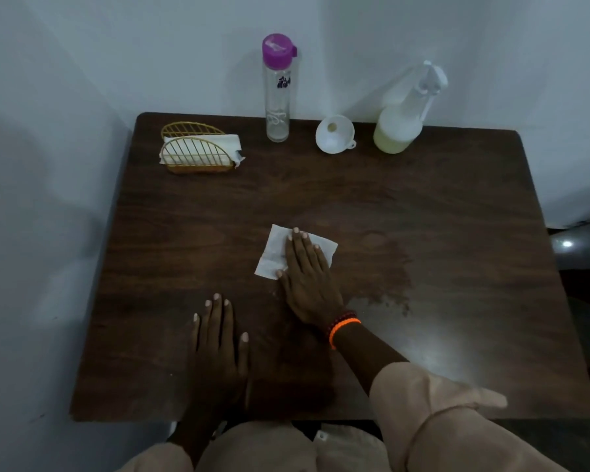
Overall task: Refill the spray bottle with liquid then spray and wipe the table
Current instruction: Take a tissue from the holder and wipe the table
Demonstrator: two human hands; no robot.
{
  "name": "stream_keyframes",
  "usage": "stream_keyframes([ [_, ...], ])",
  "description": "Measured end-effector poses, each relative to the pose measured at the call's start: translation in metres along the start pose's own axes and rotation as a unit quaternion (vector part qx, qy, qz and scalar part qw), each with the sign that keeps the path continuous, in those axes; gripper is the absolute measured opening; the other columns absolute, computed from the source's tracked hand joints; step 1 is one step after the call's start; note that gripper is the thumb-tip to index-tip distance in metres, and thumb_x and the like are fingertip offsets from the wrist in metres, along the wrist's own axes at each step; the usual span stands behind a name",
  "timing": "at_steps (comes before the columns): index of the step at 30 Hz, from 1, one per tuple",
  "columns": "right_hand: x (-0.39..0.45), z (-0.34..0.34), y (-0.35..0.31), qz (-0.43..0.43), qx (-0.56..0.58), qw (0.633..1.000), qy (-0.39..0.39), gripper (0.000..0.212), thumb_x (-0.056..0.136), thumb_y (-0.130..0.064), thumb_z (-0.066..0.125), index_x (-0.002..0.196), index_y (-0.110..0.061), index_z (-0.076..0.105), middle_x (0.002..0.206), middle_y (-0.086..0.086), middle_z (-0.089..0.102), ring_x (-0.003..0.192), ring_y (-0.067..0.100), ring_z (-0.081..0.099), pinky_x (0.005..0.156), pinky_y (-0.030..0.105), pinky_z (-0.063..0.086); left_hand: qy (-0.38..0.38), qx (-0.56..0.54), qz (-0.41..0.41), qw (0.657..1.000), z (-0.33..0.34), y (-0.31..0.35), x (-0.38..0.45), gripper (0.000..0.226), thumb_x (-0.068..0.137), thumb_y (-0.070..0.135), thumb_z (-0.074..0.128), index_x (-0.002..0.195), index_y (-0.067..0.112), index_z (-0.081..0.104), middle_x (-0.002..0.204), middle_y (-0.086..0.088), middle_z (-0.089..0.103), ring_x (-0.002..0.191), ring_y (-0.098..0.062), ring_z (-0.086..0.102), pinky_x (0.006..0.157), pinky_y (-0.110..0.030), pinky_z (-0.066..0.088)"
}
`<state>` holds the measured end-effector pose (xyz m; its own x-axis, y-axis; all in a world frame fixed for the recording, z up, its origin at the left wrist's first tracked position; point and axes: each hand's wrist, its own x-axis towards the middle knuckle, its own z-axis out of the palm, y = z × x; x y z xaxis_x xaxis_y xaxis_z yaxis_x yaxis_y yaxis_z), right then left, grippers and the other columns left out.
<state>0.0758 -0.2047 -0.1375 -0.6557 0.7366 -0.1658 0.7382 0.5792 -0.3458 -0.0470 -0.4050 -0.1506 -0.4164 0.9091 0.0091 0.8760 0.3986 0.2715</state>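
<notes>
Dark wooden table [457, 233]: a white paper napkin [276, 253] is pressed flat under the right hand [309, 284]; the left hand [218, 345] is laid flat beside it, holding nothing.

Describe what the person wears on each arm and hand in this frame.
Both hands are bare, no gloves. The right hand has two bands at the wrist: a bright orange band and a darker beaded bracelet beside it. A loose beige sleeve covers the right forearm. The left hand shows no jewellery; its sleeve is beige too.
</notes>
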Motion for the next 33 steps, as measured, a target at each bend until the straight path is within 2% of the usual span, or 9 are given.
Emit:
stream_keyframes([
  [6, -0.006, -0.004, 0.018, -0.013, 0.002, 1.0, -0.006, 0.064, 0.106, -0.04, 0.02, 0.159, -0.009, 0.003, 0.169, 0.01, 0.001, 0.156, 0.021, -0.001, 0.127, 0.045, 0.014, 0.004, -0.001, 0.002, 1.0, -0.002, 0.001, 0.0, 0.063, 0.099, 0.03, 0.046, 0.152, -0.002, 0.037, 0.164, -0.019, 0.029, 0.154, -0.032, 0.027, 0.123, -0.054, 0.025],
  [13, -0.04, -0.022, 0.072, 0.04, -0.012, 0.999, 0.021, 0.064, 0.106, -0.04, 0.024, 0.16, -0.01, 0.004, 0.169, 0.009, 0.001, 0.156, 0.022, 0.0, 0.127, 0.04, 0.008, 0.017, -0.002, 0.007, 1.0, -0.001, 0.0, 0.0, 0.064, 0.098, 0.029, 0.05, 0.152, -0.003, 0.038, 0.164, -0.019, 0.03, 0.153, -0.032, 0.029, 0.122, -0.055, 0.027],
  [15, -0.051, -0.03, 0.092, 0.072, -0.019, 0.997, 0.027, 0.062, 0.106, -0.036, 0.026, 0.16, -0.01, 0.008, 0.168, 0.01, 0.006, 0.156, 0.025, 0.004, 0.127, 0.042, 0.011, 0.019, -0.011, 0.002, 1.0, 0.0, 0.001, 0.0, 0.064, 0.098, 0.029, 0.051, 0.152, -0.002, 0.037, 0.165, -0.018, 0.03, 0.154, -0.032, 0.028, 0.123, -0.054, 0.026],
  [19, -0.045, -0.041, 0.1, 0.112, -0.011, 0.992, 0.056, 0.053, 0.104, -0.019, 0.041, 0.155, -0.008, 0.031, 0.162, 0.014, 0.029, 0.152, 0.032, 0.023, 0.12, 0.049, 0.032, 0.012, -0.021, -0.007, 1.0, -0.001, 0.002, 0.001, 0.065, 0.099, 0.031, 0.049, 0.154, 0.0, 0.036, 0.166, -0.016, 0.028, 0.155, -0.03, 0.026, 0.124, -0.054, 0.025],
  [21, -0.038, -0.04, 0.091, 0.126, 0.014, 0.99, 0.064, 0.049, 0.102, -0.009, 0.044, 0.151, -0.004, 0.038, 0.16, 0.016, 0.034, 0.151, 0.034, 0.025, 0.121, 0.049, 0.031, 0.009, -0.023, -0.012, 1.0, -0.001, 0.003, 0.0, 0.065, 0.099, 0.031, 0.049, 0.154, 0.0, 0.035, 0.166, -0.016, 0.028, 0.155, -0.029, 0.025, 0.124, -0.054, 0.024],
  [24, -0.034, -0.035, 0.077, 0.105, 0.043, 0.991, 0.074, 0.05, 0.1, 0.001, 0.042, 0.15, -0.002, 0.038, 0.158, 0.017, 0.036, 0.151, 0.035, 0.024, 0.12, 0.051, 0.032, 0.018, -0.019, -0.006, 1.0, -0.001, 0.004, -0.001, 0.065, 0.099, 0.03, 0.05, 0.154, 0.0, 0.035, 0.165, -0.016, 0.028, 0.155, -0.03, 0.026, 0.124, -0.053, 0.025],
  [27, -0.031, -0.025, 0.053, 0.076, 0.066, 0.993, 0.064, 0.054, 0.097, 0.002, 0.043, 0.15, -0.01, 0.041, 0.157, 0.013, 0.039, 0.15, 0.032, 0.028, 0.118, 0.045, 0.032, 0.029, -0.019, -0.003, 0.999, -0.001, 0.004, -0.001, 0.065, 0.099, 0.029, 0.051, 0.153, -0.001, 0.036, 0.165, -0.017, 0.029, 0.155, -0.03, 0.026, 0.124, -0.053, 0.025],
  [30, -0.025, -0.007, 0.017, -0.01, 0.058, 0.998, 0.033, 0.058, 0.09, -0.006, 0.036, 0.148, -0.009, 0.046, 0.155, 0.012, 0.044, 0.146, 0.035, 0.036, 0.114, 0.047, 0.039, 0.036, -0.01, 0.004, 0.999, 0.0, 0.005, -0.002, 0.065, 0.098, 0.028, 0.052, 0.153, -0.002, 0.036, 0.164, -0.018, 0.03, 0.154, -0.031, 0.027, 0.123, -0.054, 0.026],
  [33, -0.026, 0.012, -0.026, -0.116, 0.047, 0.992, 0.018, 0.056, 0.086, -0.002, 0.05, 0.142, -0.003, 0.052, 0.151, 0.016, 0.048, 0.143, 0.037, 0.041, 0.119, 0.048, 0.03, 0.039, -0.007, 0.007, 0.999, 0.001, 0.003, -0.003, 0.065, 0.097, 0.026, 0.053, 0.152, -0.003, 0.036, 0.164, -0.021, 0.031, 0.154, -0.033, 0.028, 0.122, -0.056, 0.027],
])
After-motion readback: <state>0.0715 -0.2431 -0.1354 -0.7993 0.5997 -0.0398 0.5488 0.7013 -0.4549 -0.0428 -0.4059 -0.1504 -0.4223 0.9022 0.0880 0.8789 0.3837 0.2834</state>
